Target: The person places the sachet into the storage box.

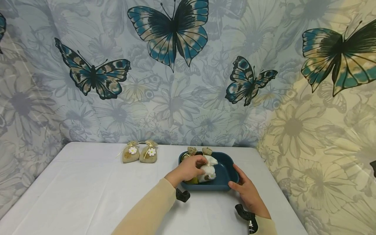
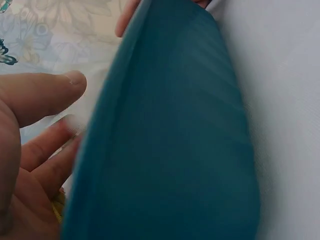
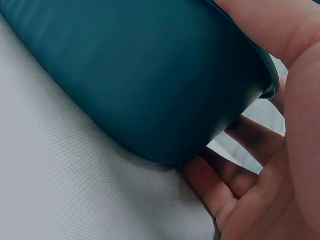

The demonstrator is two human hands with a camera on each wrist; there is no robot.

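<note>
A dark blue tray (image 1: 224,169) with raised sides stands on the table. Inside its left half is a white pouch (image 1: 208,173), with the tops of two burlap pouches (image 1: 207,151) behind it and a yellow-green item (image 1: 192,180) partly under my left hand. My left hand (image 1: 189,168) reaches over the tray at the white pouch. In the left wrist view its thumb (image 2: 55,92) stands apart from the other fingers. My right hand (image 1: 248,192) holds the tray's right end, thumb at the rim and fingers round the outside (image 3: 210,185).
Two burlap pouches (image 1: 148,155) with white flowers stand at the table's back left. The table (image 1: 73,195) has a white cover. A butterfly-patterned cloth (image 1: 176,107) hangs behind it and at both sides. Black wrist mounts (image 1: 182,195) sit on both wrists.
</note>
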